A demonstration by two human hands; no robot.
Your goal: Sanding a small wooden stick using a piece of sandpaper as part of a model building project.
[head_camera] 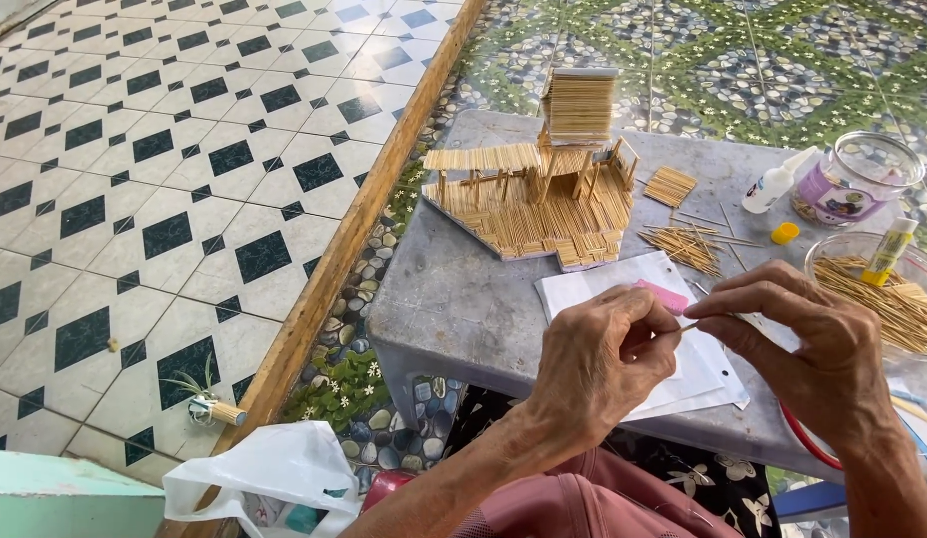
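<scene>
My left hand [598, 364] and my right hand [797, 339] meet over a white sheet of paper [603, 284] near the table's front edge. Both pinch a thin wooden stick [691, 325] between their fingertips. A pink slip [663, 296] lies on the paper just above my left thumb. Farther back on the grey table [463, 299] stands a small house model [543, 189] built of many sticks, with a tall stick block on top. Loose sticks [683, 244] lie between the model and my hands.
A clear bowl of sticks [907, 299] with a glue tube sits at the right; behind it are a clear jar [857, 179], a white glue bottle [777, 182] and a yellow cap [784, 233]. A white plastic bag [274, 473] lies on the tiled floor at the lower left.
</scene>
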